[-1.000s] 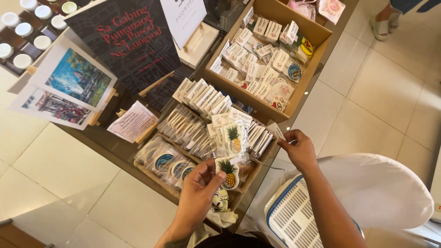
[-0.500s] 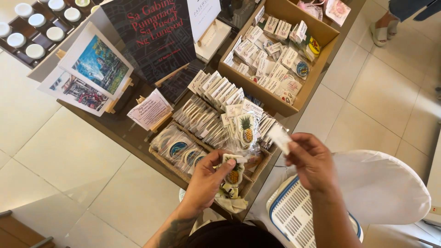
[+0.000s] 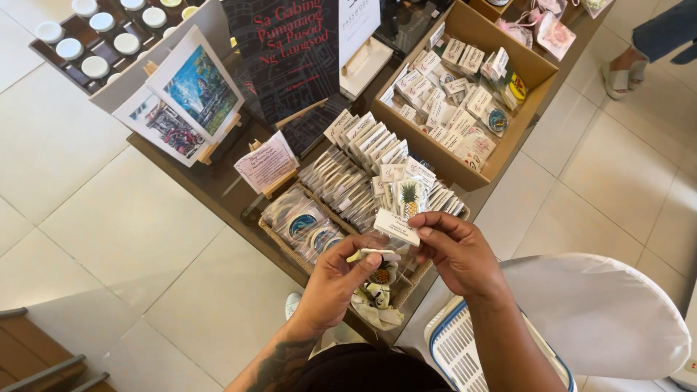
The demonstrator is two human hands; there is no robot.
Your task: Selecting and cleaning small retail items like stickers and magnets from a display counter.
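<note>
Both arms are bare from the wrist up to the bottom edge of the view, with no sleeves visible. The left hand (image 3: 335,279) belongs to a forearm (image 3: 272,359) that carries dark tattoo markings on its upper side. The right hand (image 3: 456,250) and its forearm show no markings. No ring, watch or bracelet is seen. At the bottom edge is dark clothing (image 3: 363,370).
</note>
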